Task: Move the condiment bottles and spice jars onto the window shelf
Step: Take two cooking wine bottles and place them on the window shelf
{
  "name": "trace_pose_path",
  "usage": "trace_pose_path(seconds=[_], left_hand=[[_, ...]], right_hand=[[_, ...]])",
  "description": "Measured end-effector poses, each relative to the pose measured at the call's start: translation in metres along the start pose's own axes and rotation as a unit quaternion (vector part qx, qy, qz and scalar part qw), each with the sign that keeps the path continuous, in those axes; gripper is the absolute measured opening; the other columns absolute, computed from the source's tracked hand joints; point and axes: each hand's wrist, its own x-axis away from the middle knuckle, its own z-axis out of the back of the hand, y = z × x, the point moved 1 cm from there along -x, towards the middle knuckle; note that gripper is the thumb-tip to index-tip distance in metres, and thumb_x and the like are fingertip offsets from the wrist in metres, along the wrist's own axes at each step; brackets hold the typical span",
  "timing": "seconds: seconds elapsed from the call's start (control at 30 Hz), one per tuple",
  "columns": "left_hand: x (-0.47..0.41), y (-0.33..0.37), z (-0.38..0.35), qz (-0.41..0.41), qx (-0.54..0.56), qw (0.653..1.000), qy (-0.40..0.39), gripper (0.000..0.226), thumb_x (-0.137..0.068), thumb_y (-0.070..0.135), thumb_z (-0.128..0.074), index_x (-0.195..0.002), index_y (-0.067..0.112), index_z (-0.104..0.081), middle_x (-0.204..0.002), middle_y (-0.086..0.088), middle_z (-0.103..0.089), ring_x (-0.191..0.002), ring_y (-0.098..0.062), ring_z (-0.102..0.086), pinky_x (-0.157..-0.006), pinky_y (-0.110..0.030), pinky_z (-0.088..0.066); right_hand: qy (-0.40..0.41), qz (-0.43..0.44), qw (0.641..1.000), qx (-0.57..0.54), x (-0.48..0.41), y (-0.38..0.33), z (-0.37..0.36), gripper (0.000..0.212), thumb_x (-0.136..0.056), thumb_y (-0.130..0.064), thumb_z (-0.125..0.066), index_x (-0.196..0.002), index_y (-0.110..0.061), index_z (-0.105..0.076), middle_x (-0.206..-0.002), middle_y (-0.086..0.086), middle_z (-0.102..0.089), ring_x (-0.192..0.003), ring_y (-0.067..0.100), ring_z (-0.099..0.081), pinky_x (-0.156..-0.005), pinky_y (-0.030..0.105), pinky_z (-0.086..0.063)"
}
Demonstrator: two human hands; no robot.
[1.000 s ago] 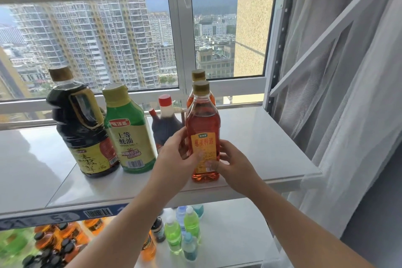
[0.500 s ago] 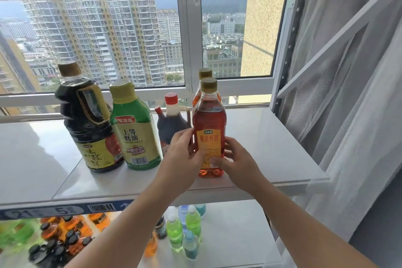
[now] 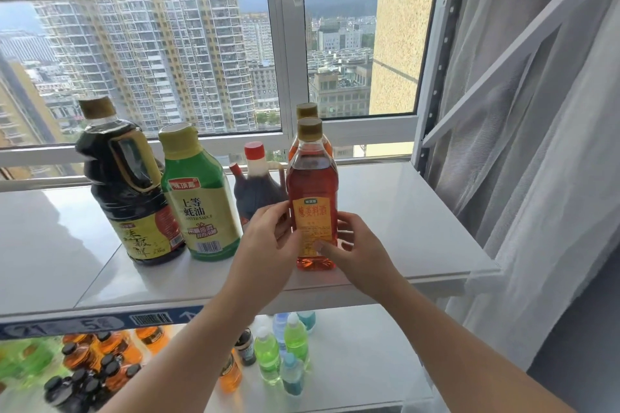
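An amber cooking-wine bottle (image 3: 312, 188) with a gold cap stands upright on the white window shelf (image 3: 402, 211). My left hand (image 3: 268, 245) grips its left side and my right hand (image 3: 355, 251) grips its right side, thumbs on the label. A second amber bottle (image 3: 306, 110) stands right behind it, mostly hidden. To the left stand a dark vinegar jug with a red cap (image 3: 256, 184), a green oyster-sauce bottle (image 3: 198, 198) and a big dark soy-sauce jug (image 3: 127, 184).
The window frame (image 3: 288, 77) runs along the back of the shelf. A metal rack post (image 3: 436, 77) and a grey curtain (image 3: 536, 144) close the right side. The lower shelf (image 3: 352, 362) carries several small green, blue and orange bottles.
The amber bottle has stayed on the shelf between both hands; the hands kept their grip. The camera drifted slightly, so the whole scene sits a little further right.
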Motion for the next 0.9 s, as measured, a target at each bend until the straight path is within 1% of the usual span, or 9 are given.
trace_pose_path(seconds=[0.13, 0.23, 0.27, 0.4, 0.53, 0.63, 0.73, 0.8, 0.9], left_hand=[[0.013, -0.007, 0.001, 0.018, -0.028, 0.999, 0.016, 0.038, -0.097, 0.013, -0.064, -0.135, 0.015, -0.062, -0.119, 0.009, -0.06, -0.098, 0.008, -0.061, -0.076, 0.005, -0.043], [0.026, -0.013, -0.002, 0.044, -0.033, 0.998, 0.014, 0.029, -0.097, 0.016, -0.065, -0.125, 0.019, -0.069, -0.112, 0.013, -0.067, -0.095, 0.011, -0.062, -0.073, 0.0, -0.045], [0.03, -0.015, -0.003, 0.054, -0.033, 0.998, 0.013, 0.026, -0.096, 0.017, -0.065, -0.121, 0.021, -0.071, -0.11, 0.013, -0.069, -0.094, 0.009, -0.063, -0.072, -0.002, -0.044], [0.048, -0.02, -0.009, 0.092, -0.013, 0.996, -0.013, 0.016, -0.097, 0.02, -0.065, -0.11, 0.027, -0.071, -0.103, 0.015, -0.072, -0.093, 0.002, -0.066, -0.071, -0.009, -0.044], [0.065, -0.023, -0.011, 0.101, -0.01, 0.993, -0.067, 0.013, -0.096, 0.022, -0.066, -0.103, 0.034, -0.07, -0.096, 0.015, -0.073, -0.091, -0.003, -0.067, -0.07, -0.017, -0.047], [0.078, -0.021, -0.006, 0.082, -0.008, 0.991, -0.108, 0.017, -0.094, 0.02, -0.069, -0.093, 0.037, -0.069, -0.091, 0.014, -0.074, -0.087, -0.002, -0.068, -0.075, -0.024, -0.054], [0.093, -0.025, 0.011, 0.063, -0.002, 0.985, -0.159, 0.015, -0.095, 0.023, -0.069, -0.092, 0.038, -0.068, -0.092, 0.014, -0.075, -0.088, -0.003, -0.069, -0.081, -0.03, -0.058], [0.103, -0.026, 0.02, 0.051, -0.001, 0.982, -0.183, 0.01, -0.095, 0.027, -0.068, -0.096, 0.037, -0.07, -0.091, 0.014, -0.076, -0.085, -0.005, -0.07, -0.076, -0.029, -0.059], [0.126, -0.026, 0.04, 0.014, -0.003, 0.976, -0.217, 0.009, -0.096, 0.03, -0.068, -0.101, 0.037, -0.07, -0.095, 0.018, -0.073, -0.091, 0.0, -0.068, -0.073, -0.016, -0.051]], right_hand=[[0.016, -0.022, 0.999, 0.043, 0.012, 0.007, 0.005, 0.07, -0.08, -0.05, -0.081, -0.138, -0.026, -0.05, -0.131, -0.01, -0.058, -0.114, 0.006, -0.059, -0.096, 0.028, -0.051], [0.039, -0.039, 0.997, 0.059, 0.028, 0.011, 0.012, 0.084, -0.072, -0.067, -0.074, -0.14, -0.023, -0.051, -0.13, -0.01, -0.056, -0.111, 0.005, -0.059, -0.095, 0.032, -0.053], [0.049, -0.04, 0.996, 0.063, 0.034, 0.013, 0.014, 0.081, -0.074, -0.065, -0.074, -0.139, -0.023, -0.051, -0.13, -0.01, -0.056, -0.11, 0.004, -0.059, -0.094, 0.031, -0.053], [0.086, -0.043, 0.992, 0.077, 0.06, 0.018, 0.019, 0.05, -0.089, -0.044, -0.073, -0.132, -0.025, -0.056, -0.126, -0.012, -0.057, -0.106, -0.001, -0.059, -0.088, 0.021, -0.051], [0.111, -0.051, 0.988, 0.099, 0.095, 0.019, 0.018, 0.04, -0.09, -0.04, -0.073, -0.125, -0.027, -0.06, -0.122, -0.011, -0.06, -0.105, -0.002, -0.059, -0.085, 0.013, -0.046], [0.122, -0.069, 0.982, 0.13, 0.124, 0.012, 0.015, 0.037, -0.089, -0.044, -0.072, -0.121, -0.028, -0.062, -0.119, -0.014, -0.063, -0.103, -0.003, -0.061, -0.088, 0.019, -0.05], [0.137, -0.085, 0.976, 0.147, 0.155, -0.005, 0.001, 0.034, -0.091, -0.045, -0.069, -0.12, -0.027, -0.062, -0.116, -0.016, -0.063, -0.102, 0.001, -0.063, -0.092, 0.027, -0.054], [0.14, -0.091, 0.974, 0.152, 0.174, -0.014, -0.008, 0.033, -0.092, -0.047, -0.067, -0.119, -0.029, -0.061, -0.114, -0.017, -0.064, -0.101, 0.002, -0.064, -0.09, 0.025, -0.055], [0.156, -0.1, 0.968, 0.172, 0.211, -0.027, -0.03, 0.036, -0.092, -0.052, -0.065, -0.122, -0.033, -0.061, -0.113, -0.02, -0.064, -0.1, 0.002, -0.065, -0.089, 0.021, -0.057]])
